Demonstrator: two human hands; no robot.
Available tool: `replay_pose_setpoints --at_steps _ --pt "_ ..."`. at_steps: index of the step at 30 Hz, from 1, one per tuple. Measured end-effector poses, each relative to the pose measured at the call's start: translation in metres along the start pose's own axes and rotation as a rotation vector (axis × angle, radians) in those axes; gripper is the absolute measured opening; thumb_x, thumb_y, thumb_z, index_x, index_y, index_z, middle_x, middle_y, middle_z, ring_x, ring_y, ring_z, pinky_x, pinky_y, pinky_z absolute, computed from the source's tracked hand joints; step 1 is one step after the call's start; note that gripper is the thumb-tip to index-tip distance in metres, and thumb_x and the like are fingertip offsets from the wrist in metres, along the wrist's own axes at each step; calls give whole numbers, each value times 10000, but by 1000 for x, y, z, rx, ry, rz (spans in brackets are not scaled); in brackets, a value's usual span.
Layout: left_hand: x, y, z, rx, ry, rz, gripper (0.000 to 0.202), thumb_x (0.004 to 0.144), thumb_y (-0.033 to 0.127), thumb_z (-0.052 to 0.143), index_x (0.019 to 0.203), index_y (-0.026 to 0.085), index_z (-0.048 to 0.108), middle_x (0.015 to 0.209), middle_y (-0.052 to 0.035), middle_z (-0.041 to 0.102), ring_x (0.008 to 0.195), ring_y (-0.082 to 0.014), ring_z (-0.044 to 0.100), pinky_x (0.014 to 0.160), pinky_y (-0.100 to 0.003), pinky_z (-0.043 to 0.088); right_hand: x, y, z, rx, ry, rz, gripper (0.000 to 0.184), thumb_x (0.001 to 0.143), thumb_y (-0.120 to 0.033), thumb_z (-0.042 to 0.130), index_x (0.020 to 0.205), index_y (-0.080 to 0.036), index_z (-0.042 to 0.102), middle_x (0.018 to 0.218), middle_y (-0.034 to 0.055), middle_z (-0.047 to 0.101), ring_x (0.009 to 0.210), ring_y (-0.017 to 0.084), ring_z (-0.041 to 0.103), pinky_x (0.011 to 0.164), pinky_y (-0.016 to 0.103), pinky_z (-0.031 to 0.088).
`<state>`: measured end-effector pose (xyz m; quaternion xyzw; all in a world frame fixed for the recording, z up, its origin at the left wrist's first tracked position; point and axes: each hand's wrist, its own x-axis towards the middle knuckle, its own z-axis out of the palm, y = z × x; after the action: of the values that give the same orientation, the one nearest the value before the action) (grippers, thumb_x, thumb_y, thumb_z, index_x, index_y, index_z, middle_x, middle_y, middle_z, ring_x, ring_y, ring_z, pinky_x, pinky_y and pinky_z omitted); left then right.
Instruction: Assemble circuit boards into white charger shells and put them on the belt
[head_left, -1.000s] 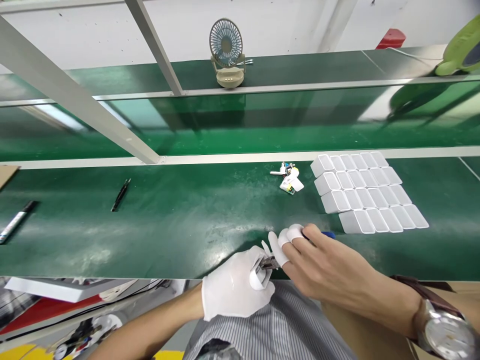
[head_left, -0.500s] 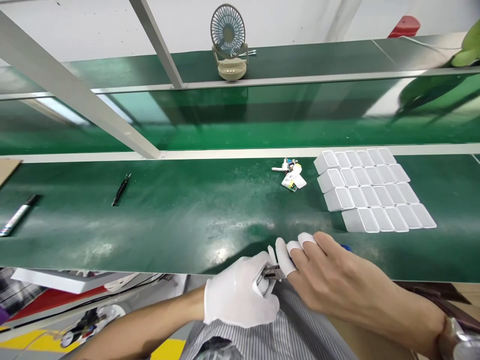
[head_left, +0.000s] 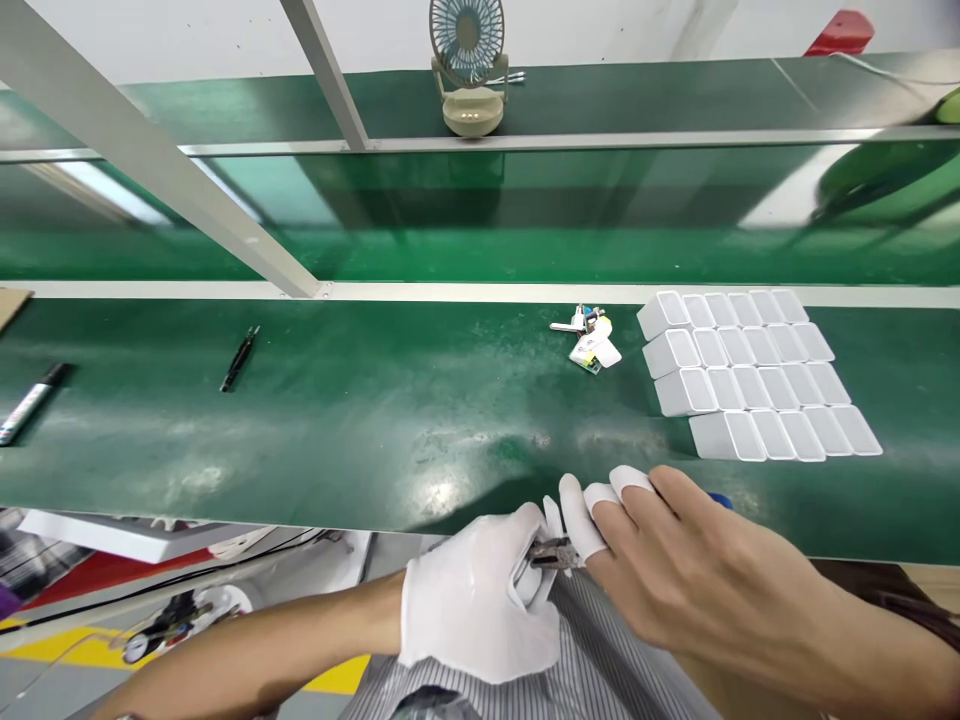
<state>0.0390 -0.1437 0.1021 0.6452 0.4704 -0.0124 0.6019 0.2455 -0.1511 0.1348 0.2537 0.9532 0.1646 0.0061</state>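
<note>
My left hand, in a white glove, is closed at the table's front edge around a small white piece, mostly hidden in the glove. White cots cover several fingertips of my right hand, which is wrapped around a pair of pliers. The metal jaws of the pliers point left and meet the white piece at my left fingers. A blue handle end shows beyond my right knuckles. Ahead on the green table lies a small heap of white plastic parts and a circuit board.
Rows of white open-ended plastic housings stand on the right. A black pen-like tool and a marker lie left. A slanted metal post rises at the left, and a small fan stands on the shelf behind.
The view has tilted down slightly, so the table and shelf sit higher. My hands keep the same grip, with the pliers' jaws still at the white piece.
</note>
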Motion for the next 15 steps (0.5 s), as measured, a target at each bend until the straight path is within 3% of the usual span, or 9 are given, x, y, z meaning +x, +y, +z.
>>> replay_pose_setpoints --at_steps 5,10,15 --pt "-6 5 -1 61 45 14 219 672 220 623 823 226 465 724 22 540 634 -150 513 593 -308 430 3 -1 -7 -40 1 -22 185 831 -188 522 647 -206 534 612 38 495 559 184 396 587 390 255" --pt "-12 10 -6 18 -33 -22 199 742 322 629 835 234 476 654 78 537 532 -94 450 472 -249 351 9 0 -14 -76 10 -12 192 793 -176 521 603 -205 506 574 37 457 516 173 370 564 382 217" --pt "-15 5 -4 64 42 44 113 760 233 580 823 225 488 663 67 519 546 -85 443 475 -237 338 16 -4 -17 -58 -8 -18 153 748 -133 538 611 -198 518 608 50 485 532 189 411 561 377 214"
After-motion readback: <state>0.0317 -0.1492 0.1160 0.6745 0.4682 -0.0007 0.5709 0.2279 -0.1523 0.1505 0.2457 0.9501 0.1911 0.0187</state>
